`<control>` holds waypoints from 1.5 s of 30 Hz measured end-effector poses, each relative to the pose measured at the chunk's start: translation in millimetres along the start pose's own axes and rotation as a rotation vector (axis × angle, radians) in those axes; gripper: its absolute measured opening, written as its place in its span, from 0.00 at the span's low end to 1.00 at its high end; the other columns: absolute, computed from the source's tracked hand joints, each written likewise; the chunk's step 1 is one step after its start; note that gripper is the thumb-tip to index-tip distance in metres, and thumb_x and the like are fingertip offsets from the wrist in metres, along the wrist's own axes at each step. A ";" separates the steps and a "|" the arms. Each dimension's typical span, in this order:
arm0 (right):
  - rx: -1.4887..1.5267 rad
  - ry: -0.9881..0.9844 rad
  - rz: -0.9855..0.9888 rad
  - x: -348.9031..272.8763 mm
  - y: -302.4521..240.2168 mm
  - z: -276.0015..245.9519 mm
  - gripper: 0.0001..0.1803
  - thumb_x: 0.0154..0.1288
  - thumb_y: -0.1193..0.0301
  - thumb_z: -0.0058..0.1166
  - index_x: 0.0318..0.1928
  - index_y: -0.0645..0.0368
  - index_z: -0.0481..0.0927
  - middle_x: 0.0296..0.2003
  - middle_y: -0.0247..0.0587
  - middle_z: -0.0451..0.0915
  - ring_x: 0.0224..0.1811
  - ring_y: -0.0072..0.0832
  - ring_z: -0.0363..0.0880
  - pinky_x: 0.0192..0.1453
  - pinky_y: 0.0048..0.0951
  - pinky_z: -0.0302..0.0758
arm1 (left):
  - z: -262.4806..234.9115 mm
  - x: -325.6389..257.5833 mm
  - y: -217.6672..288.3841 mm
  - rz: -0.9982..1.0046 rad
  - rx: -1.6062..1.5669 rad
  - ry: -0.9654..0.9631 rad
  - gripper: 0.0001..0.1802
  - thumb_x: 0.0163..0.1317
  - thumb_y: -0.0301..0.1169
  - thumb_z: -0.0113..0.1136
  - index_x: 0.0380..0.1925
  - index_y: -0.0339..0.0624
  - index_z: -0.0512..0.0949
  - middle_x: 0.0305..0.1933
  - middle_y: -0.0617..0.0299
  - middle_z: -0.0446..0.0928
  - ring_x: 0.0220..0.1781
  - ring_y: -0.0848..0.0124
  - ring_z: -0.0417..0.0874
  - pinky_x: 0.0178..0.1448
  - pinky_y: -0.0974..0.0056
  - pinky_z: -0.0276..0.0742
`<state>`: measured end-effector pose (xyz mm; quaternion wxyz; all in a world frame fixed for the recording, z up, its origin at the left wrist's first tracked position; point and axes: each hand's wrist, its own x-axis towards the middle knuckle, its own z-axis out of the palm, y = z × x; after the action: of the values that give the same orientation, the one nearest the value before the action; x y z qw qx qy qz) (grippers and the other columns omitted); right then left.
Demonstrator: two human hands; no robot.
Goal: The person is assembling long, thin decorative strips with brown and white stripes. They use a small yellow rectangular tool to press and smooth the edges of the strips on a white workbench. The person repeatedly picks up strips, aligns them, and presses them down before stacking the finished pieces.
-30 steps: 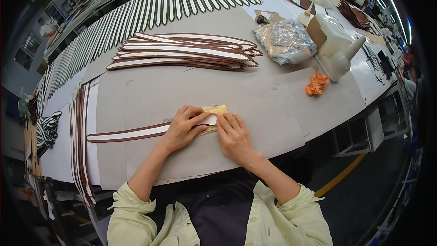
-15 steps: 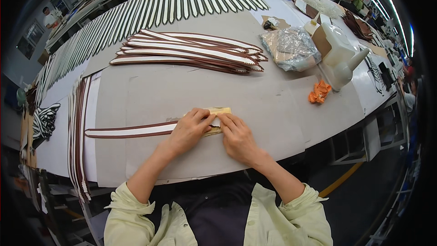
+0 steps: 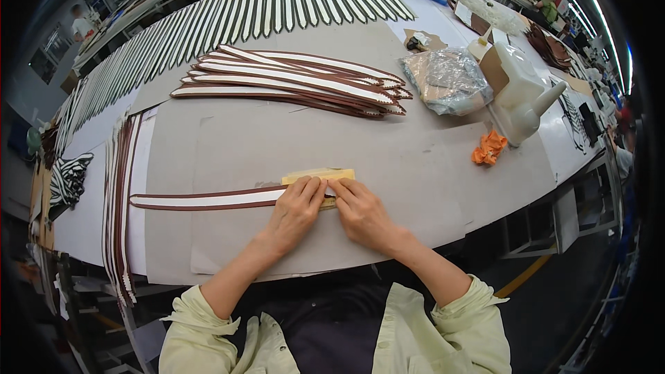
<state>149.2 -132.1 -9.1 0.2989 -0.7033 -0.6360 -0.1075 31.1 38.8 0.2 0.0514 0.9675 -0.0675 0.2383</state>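
A long strap, white down the middle with brown edges, lies flat across the table in front of me. Its right end runs under my fingers. My left hand is closed on the strap near that end, fingertips bent down. Right beside it, my right hand pinches the same end, with the fingertips of both hands almost meeting. A yellow strip lies just beyond my fingers, and a small yellowish edge shows below them. My fingers hide most of the strap's end.
A pile of brown-and-white straps lies farther back. More straps hang over the near edge at left. Black-and-white strips line the far side. At right are a plastic-wrapped packet, a white bottle and a crumpled orange piece.
My left hand has turned and drawn slightly nearer to me, uncovering more of the yellow strip. Its fingers now sit closer to the right hand's. The strap stays about where it was.
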 end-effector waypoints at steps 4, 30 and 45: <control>-0.054 -0.069 -0.044 -1.6 0.4 -0.3 0.20 0.54 0.81 0.53 0.48 0.82 0.81 0.57 0.67 0.79 0.61 0.55 0.78 0.68 0.47 0.77 | 1.9 -5.0 3.8 -0.035 0.025 0.029 0.26 0.54 0.20 0.64 0.55 0.26 0.81 0.53 0.51 0.79 0.56 0.56 0.82 0.56 0.57 0.84; -0.124 -0.009 0.029 -5.9 -9.6 0.8 0.21 0.52 0.80 0.54 0.47 0.81 0.80 0.57 0.67 0.78 0.60 0.55 0.78 0.68 0.47 0.76 | 4.8 -9.2 14.9 -0.130 0.056 0.029 0.26 0.55 0.21 0.60 0.57 0.27 0.81 0.54 0.48 0.81 0.60 0.52 0.81 0.62 0.50 0.79; -0.131 0.070 0.133 -1.9 -20.6 3.5 0.20 0.54 0.79 0.57 0.49 0.76 0.80 0.52 0.56 0.79 0.58 0.51 0.77 0.67 0.49 0.74 | -17.0 -34.8 26.7 -0.306 -0.058 0.078 0.26 0.54 0.18 0.59 0.57 0.30 0.82 0.56 0.51 0.81 0.61 0.52 0.80 0.62 0.50 0.78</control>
<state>128.3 -131.5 -7.2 0.2808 -0.7577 -0.5688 -0.1534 -11.3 18.5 0.6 0.1177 0.9545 0.0757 0.2632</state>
